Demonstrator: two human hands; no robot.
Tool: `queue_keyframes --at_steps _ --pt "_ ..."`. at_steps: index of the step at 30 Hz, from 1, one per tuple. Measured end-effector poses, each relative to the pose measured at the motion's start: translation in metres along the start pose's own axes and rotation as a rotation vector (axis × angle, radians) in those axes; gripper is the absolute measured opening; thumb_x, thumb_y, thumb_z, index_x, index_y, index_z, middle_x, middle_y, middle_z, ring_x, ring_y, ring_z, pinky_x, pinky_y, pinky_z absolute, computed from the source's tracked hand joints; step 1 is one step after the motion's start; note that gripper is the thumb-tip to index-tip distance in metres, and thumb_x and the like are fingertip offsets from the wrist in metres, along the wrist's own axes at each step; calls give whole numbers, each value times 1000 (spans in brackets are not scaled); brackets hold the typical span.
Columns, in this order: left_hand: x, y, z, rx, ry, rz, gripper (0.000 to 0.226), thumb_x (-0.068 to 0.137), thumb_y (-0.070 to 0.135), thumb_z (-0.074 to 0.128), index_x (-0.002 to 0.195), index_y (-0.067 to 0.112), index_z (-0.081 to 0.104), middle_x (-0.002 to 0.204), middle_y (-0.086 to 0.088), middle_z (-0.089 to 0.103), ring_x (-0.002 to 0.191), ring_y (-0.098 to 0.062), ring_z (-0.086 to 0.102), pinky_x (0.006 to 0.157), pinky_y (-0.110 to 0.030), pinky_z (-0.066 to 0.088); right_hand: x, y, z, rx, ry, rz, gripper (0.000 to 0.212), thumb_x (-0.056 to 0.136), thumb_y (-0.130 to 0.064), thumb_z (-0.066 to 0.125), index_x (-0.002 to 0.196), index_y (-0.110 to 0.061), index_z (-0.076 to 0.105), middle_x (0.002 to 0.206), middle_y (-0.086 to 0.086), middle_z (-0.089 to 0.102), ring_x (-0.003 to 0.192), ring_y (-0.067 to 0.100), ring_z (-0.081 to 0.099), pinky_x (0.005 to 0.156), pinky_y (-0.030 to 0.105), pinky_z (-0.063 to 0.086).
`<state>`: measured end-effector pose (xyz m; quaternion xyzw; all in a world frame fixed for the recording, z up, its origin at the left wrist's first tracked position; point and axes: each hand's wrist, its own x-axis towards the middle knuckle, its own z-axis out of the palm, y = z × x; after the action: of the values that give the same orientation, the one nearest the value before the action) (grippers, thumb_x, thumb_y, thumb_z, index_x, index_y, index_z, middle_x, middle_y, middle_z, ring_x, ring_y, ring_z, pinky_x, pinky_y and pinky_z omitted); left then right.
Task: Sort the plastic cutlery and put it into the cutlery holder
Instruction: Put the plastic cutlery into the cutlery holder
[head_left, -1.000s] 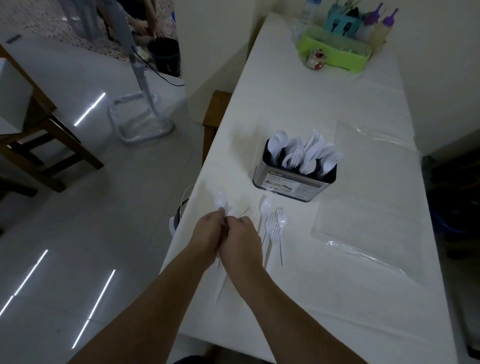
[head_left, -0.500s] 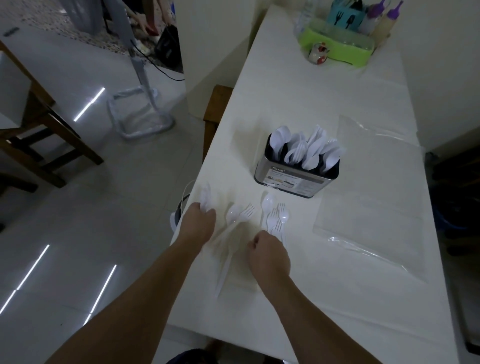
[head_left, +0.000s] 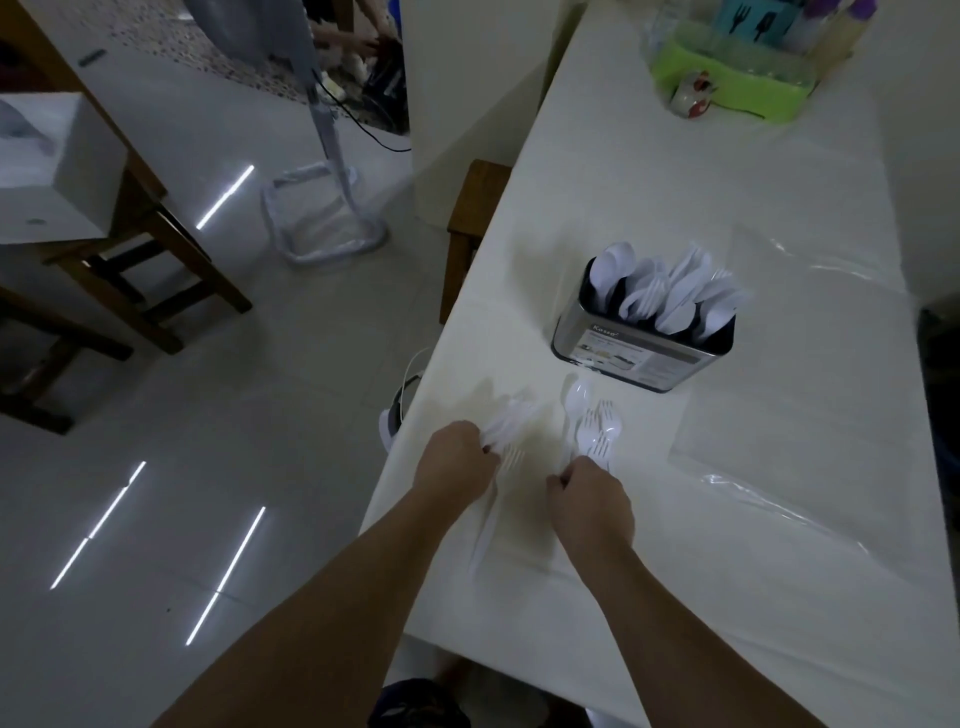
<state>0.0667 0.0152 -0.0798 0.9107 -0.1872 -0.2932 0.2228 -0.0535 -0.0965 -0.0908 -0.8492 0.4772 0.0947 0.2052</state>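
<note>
Dim light and motion blur limit what can be confirmed. Grey tiled floor (head_left: 156, 467) occupies the left of the view, with wooden furniture (head_left: 130, 249) and a pale metal stand (head_left: 332, 171) on it; both are cut off by the frame edge. One long white table (head_left: 675, 208) runs up the right side. A clear plastic sheet (head_left: 810, 415) lies on it, right of the work area. At the far end sits a green tray (head_left: 727, 78), its contents cropped at the top and not identifiable.

One metal cutlery holder (head_left: 641, 338) stands mid-table, filled with white spoons and forks; they overlap, so no count is possible.

Just in front of the holder lies a loose pile of plastic cutlery (head_left: 589, 426): at least two spoons and several forks, exact number unclear. The right hand (head_left: 589, 501) rests at the pile's near end, its grip curled around the handles, which it hides.

The left hand (head_left: 457, 462) has its grip closed on a blurred bunch of white pieces (head_left: 506, 423); their count cannot be told. One fork (head_left: 496, 499) lies on the table beside that hand.
</note>
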Motion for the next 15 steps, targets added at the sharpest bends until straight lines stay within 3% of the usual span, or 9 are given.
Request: queue_keyframes --at_steps 4,9,12,15 --pt "2 2 1 7 -16 28 21 91 29 60 88 8 57 84 -2 52 82 -22 56 72 -25 38 -1 1 -2 15 -15 9 21 91 -37 51 95 -19 62 89 1 67 84 25 64 72 35 55" --pt "5 18 -1 -98 -113 25 25 92 26 57 76 7 59 70 -1 57 60 -13 51 47 -15 35 0 2 -4 29 -22 20 24 90 -40 50 94 -20 62 89 1 67 85 25 64 74 36 55" --pt "4 12 2 -84 10 -21 18 91 23 59 80 10 53 67 5 47 67 -14 52 58 -21 34 3 2 -6 34 -25 36 24 91 -40 50 93 -20 62 88 1 66 84 25 64 72 34 54" --pt "0 9 10 -68 70 -39 18 91 26 63 87 11 55 73 4 50 75 -15 53 68 -22 36 5 0 -7 17 -30 47 23 89 -39 51 92 -20 62 84 0 66 80 23 64 70 33 55"
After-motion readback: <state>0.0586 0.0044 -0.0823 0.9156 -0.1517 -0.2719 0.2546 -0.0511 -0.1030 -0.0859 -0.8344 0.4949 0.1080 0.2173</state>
